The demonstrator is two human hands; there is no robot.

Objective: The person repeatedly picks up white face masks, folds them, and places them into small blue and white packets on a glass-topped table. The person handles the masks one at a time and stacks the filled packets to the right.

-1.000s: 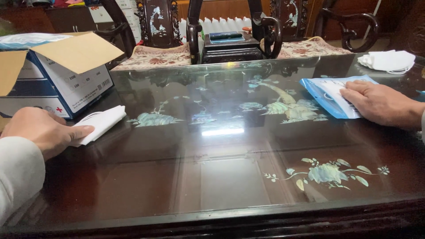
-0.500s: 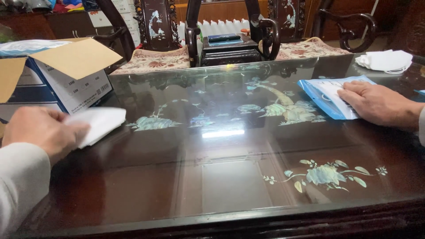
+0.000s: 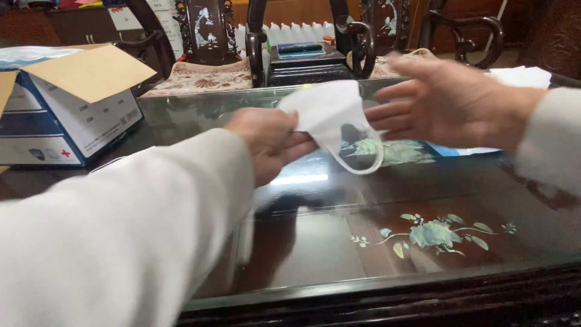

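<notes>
Our left hand (image 3: pixel 266 142) pinches a white face mask (image 3: pixel 330 115) above the glass-topped table (image 3: pixel 315 242), while our right hand (image 3: pixel 448 103) reaches in beside it, fingers spread. With so small a grip, the mask may slip, we judge. Left of the mask sits an open blue-and-white carton (image 3: pixel 66 115), flaps raised.

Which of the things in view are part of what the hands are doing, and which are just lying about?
In hand:
left hand holding the white face mask
right hand reaching for it

Lying about:
open cardboard box
blue packet
white masks far right
dark wooden chairs
glass-topped table
</notes>
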